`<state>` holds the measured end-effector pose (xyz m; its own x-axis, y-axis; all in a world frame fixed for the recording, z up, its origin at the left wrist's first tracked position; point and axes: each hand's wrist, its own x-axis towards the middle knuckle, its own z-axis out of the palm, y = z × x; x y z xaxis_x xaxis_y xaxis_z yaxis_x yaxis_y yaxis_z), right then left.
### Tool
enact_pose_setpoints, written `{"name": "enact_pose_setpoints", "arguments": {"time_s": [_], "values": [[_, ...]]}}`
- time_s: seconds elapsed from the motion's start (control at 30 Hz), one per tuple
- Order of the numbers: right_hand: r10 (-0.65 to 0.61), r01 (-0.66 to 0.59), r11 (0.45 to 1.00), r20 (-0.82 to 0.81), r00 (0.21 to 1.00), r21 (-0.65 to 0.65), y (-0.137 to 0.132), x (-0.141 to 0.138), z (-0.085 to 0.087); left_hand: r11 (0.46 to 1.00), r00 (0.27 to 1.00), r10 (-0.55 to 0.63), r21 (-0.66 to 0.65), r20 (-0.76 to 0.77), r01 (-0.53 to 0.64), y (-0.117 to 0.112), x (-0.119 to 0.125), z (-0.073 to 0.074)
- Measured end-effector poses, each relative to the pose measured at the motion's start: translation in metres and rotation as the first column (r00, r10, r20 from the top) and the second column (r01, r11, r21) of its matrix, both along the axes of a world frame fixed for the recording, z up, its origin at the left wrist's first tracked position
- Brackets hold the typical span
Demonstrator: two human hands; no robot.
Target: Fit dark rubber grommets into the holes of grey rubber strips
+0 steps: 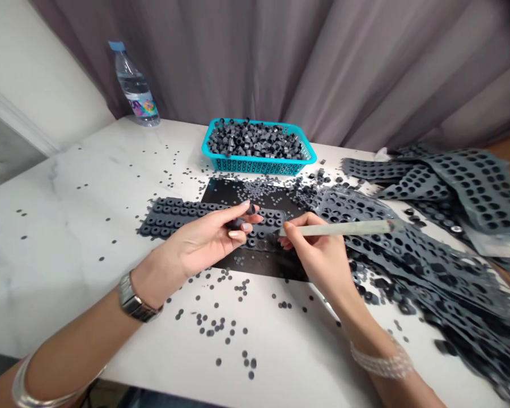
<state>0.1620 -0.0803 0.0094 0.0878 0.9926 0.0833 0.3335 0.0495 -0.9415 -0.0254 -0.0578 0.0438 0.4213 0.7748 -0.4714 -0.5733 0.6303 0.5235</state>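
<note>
My left hand (208, 238) is closed, pinching a small dark rubber ring (237, 222) between thumb and fingers above a grey rubber sheet of moulded rings (174, 214). My right hand (318, 249) is closed on a pale stick-like tool (344, 228), held like a pen with its tip pointing left at the sheet. The sheet lies partly on a black mat (263, 262) in the middle of the white table.
A turquoise basket (255, 164) full of dark rings stands behind the mat. Punched-out grey sheets (442, 226) pile up at the right. Small dark discs (221, 328) are scattered over the table. A water bottle (135, 85) stands at the far left corner.
</note>
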Motion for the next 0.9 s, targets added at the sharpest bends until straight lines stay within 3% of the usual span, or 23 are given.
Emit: {"name": "enact_pose_setpoints", "arguments": {"time_s": [0.27, 0.37, 0.43, 0.53, 0.63, 0.73, 0.83, 0.9], "values": [[-0.007, 0.006, 1.0, -0.038, 0.999, -0.013, 0.005, 0.001, -0.004, 0.999, 0.998, 0.041, -0.022, -0.046, -0.042, 0.004, -0.004, -0.003], [0.016, -0.016, 1.0, 0.004, 1.0, -0.016, 0.007, 0.0, -0.008, 0.997, 0.99, 0.029, 0.077, -0.135, -0.019, 0.005, -0.003, -0.006], [0.037, -0.037, 0.999, 0.059, 0.998, -0.012, 0.009, -0.001, -0.01, 0.978, 0.953, 0.009, 0.2, -0.303, 0.054, 0.005, -0.001, -0.008], [0.059, -0.061, 0.998, 0.142, 0.988, 0.005, 0.009, -0.002, -0.012, 0.885, 0.763, 0.073, 0.394, -0.642, 0.247, 0.003, 0.004, -0.012], [0.073, -0.078, 0.997, 0.172, 0.982, 0.024, 0.01, -0.002, -0.012, 0.727, 0.456, 0.248, 0.475, -0.855, 0.495, 0.001, 0.011, -0.017], [0.082, -0.09, 0.995, 0.177, 0.981, 0.038, 0.011, -0.002, -0.011, 0.548, 0.172, 0.446, 0.42, -0.878, 0.724, 0.0, 0.017, -0.023], [0.082, -0.092, 0.995, 0.186, 0.979, 0.049, 0.01, -0.003, -0.011, 0.422, 0.027, 0.53, 0.291, -0.848, 0.858, 0.0, 0.021, -0.028], [0.076, -0.09, 0.994, 0.201, 0.977, 0.059, 0.01, -0.005, -0.01, 0.397, -0.037, 0.561, 0.229, -0.827, 0.889, 0.001, 0.022, -0.031]]}}
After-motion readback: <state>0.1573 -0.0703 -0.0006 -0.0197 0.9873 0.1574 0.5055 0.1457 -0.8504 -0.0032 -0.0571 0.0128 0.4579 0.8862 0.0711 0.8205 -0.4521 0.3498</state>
